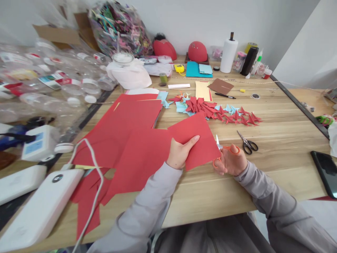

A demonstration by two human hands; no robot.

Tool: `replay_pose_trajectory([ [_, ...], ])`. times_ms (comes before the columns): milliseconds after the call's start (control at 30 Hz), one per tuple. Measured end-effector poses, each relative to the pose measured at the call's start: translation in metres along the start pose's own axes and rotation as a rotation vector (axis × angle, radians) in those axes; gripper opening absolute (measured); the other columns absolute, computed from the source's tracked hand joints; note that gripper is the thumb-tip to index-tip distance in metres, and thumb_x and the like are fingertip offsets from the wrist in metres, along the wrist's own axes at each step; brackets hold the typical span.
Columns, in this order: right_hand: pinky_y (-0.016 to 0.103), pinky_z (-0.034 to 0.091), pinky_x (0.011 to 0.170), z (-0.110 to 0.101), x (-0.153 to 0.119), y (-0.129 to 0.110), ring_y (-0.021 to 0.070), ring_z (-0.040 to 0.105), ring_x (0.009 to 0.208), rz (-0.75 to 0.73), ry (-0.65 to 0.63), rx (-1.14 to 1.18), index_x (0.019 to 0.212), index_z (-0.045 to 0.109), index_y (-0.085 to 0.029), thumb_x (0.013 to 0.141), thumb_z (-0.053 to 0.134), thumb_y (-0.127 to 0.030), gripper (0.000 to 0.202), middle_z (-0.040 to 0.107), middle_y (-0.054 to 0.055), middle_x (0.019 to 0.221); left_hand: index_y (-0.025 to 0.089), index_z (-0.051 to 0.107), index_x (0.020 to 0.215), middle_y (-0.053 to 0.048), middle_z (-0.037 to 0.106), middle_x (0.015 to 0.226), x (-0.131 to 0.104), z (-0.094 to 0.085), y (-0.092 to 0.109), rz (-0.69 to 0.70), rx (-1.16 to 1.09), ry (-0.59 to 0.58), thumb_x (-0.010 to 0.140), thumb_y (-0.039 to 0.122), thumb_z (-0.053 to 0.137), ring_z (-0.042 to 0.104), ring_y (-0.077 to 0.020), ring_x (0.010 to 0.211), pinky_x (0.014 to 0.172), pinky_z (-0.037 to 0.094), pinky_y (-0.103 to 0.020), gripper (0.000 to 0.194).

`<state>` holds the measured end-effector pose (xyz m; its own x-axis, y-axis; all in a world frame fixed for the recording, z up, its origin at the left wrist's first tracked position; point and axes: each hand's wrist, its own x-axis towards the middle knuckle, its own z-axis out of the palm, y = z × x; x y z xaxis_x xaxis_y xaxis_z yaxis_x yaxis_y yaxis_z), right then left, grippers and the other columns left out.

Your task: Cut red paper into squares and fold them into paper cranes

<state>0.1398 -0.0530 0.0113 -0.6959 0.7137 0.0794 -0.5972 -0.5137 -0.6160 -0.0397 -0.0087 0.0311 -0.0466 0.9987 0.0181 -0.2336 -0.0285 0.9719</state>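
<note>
My left hand (181, 151) pinches a squarish red paper (196, 154), thumb on top and fingers underneath. Orange-handled scissors (219, 144) are in my right hand (231, 161), their blades apart at the paper's right edge. Under and left of the held paper lie large red sheets (126, 133) in a loose pile. Beyond it, several folded red paper shapes (201, 107) and light blue ones (181, 108) form a heap. A second pair of scissors, with black handles (249, 144), rests on the table right of my right hand.
Red scraps (88, 207), a cable and white power banks (42, 207) lie front left. Plastic bottles (73, 88) crowd the left side. A phone (325, 172) sits at the right edge. Along the back stand a white roll (229, 56) and a black bottle (249, 61).
</note>
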Motion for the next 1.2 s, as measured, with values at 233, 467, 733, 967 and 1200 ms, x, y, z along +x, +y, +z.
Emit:
replay_pose_trajectory([
  [233, 0.025, 0.032, 0.049, 0.0003, 0.0022, 0.0025, 0.0109, 0.038, 0.042, -0.022, 0.051, 0.001, 0.085, 0.052, -0.019, 0.077, 0.058, -0.067, 0.049, 0.055, -0.004, 0.057, 0.015, 0.072, 0.089, -0.011, 0.074, 0.097, 0.002, -0.001, -0.0052, 0.115, 0.047, 0.045, 0.062, 0.04, 0.082, 0.068, -0.0266, 0.098, 0.092, 0.053, -0.04, 0.038],
  [467, 0.025, 0.031, 0.049, -0.0017, 0.0025, 0.0067, 0.0104, 0.037, 0.044, -0.064, 0.016, 0.021, 0.077, 0.054, -0.02, 0.076, 0.055, -0.074, 0.054, 0.055, -0.003, 0.058, 0.016, 0.071, 0.089, -0.009, 0.074, 0.093, 0.0036, -0.0025, -0.0038, 0.192, 0.115, 0.057, 0.064, 0.041, 0.08, 0.069, -0.0246, 0.095, 0.094, 0.052, -0.039, 0.037],
  [733, 0.025, 0.03, 0.047, -0.0006, 0.003, 0.005, 0.0097, 0.035, 0.041, -0.055, 0.069, -0.055, 0.072, 0.049, -0.022, 0.065, 0.06, -0.08, 0.06, 0.051, -0.006, 0.052, 0.016, 0.07, 0.088, -0.009, 0.074, 0.092, 0.0039, -0.0029, -0.0025, 0.182, 0.097, 0.039, 0.062, 0.043, 0.081, 0.068, -0.0253, 0.095, 0.094, 0.052, -0.04, 0.039],
  [967, 0.025, 0.031, 0.047, -0.0033, 0.0021, 0.0081, 0.0087, 0.034, 0.04, -0.09, -0.017, 0.002, 0.077, 0.051, -0.022, 0.068, 0.062, -0.075, 0.055, 0.051, -0.006, 0.054, 0.017, 0.07, 0.088, -0.009, 0.075, 0.092, 0.0038, -0.0021, 0.0008, 0.146, 0.057, 0.051, 0.059, 0.043, 0.083, 0.069, -0.0259, 0.095, 0.091, 0.054, -0.039, 0.041],
  [1200, 0.024, 0.031, 0.044, -0.0057, -0.0014, 0.0081, 0.0077, 0.035, 0.039, 0.009, 0.012, 0.046, 0.08, 0.051, -0.02, 0.064, 0.065, -0.076, 0.059, 0.06, -0.003, 0.059, 0.016, 0.07, 0.095, -0.011, 0.074, 0.095, 0.0014, 0.0001, 0.0021, -0.046, -0.068, -0.011, 0.055, 0.045, 0.085, 0.069, -0.0292, 0.096, 0.084, 0.058, -0.041, 0.051],
])
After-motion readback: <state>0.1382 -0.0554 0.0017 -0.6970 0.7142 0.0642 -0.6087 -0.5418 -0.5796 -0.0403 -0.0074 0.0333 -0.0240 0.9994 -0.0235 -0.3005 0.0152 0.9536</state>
